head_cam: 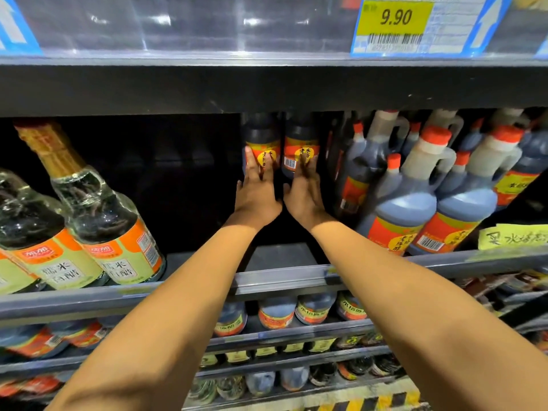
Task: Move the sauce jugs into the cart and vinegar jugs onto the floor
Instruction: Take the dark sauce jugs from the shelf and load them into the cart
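Two dark jugs with orange and yellow labels stand side by side at the back of the middle shelf. My left hand (256, 188) lies flat against the front of the left jug (262, 137), fingers stretched and together. Against the right jug (301, 137) my right hand (302, 189) rests the same way. Neither hand wraps around its jug. The jugs' tops are hidden under the shelf above. The cart and the floor are out of view.
More dark jugs with red caps (415, 188) crowd the shelf to the right. Clear vinegar bottles with green and orange labels (112, 232) stand at the left. A dark gap lies between them. The shelf rail (281, 281) runs under my arms. Lower shelves hold several small bottles.
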`<state>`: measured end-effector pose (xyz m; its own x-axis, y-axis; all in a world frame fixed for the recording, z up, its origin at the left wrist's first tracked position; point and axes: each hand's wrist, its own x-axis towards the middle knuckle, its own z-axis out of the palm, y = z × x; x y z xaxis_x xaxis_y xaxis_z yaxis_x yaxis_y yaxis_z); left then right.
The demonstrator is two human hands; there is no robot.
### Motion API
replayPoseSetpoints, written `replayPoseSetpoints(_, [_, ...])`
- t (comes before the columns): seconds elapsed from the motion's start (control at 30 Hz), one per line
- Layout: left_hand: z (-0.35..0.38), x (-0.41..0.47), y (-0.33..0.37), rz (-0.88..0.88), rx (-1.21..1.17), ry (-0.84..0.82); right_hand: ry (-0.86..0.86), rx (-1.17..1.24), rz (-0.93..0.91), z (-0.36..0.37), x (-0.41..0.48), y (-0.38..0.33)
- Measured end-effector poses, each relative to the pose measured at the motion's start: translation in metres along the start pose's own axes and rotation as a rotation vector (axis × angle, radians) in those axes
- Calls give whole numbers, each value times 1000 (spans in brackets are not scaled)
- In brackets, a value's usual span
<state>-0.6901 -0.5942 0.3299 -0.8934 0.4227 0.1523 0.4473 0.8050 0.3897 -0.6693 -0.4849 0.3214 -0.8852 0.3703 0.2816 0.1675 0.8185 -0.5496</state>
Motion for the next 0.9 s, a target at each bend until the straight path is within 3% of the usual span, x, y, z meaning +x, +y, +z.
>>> replayPoseSetpoints(0.1, [4,-4,0,-14,36,-13,-79,-70,15,4,-2,2])
replayPoseSetpoints(0.33, [-3,-2,0,-63,111,-9,-48,-111,-16,-4,3,1])
replayPoseSetpoints(0.9, [-11,20,10,-209,123,-127,-182,-225,69,-10,19,-8])
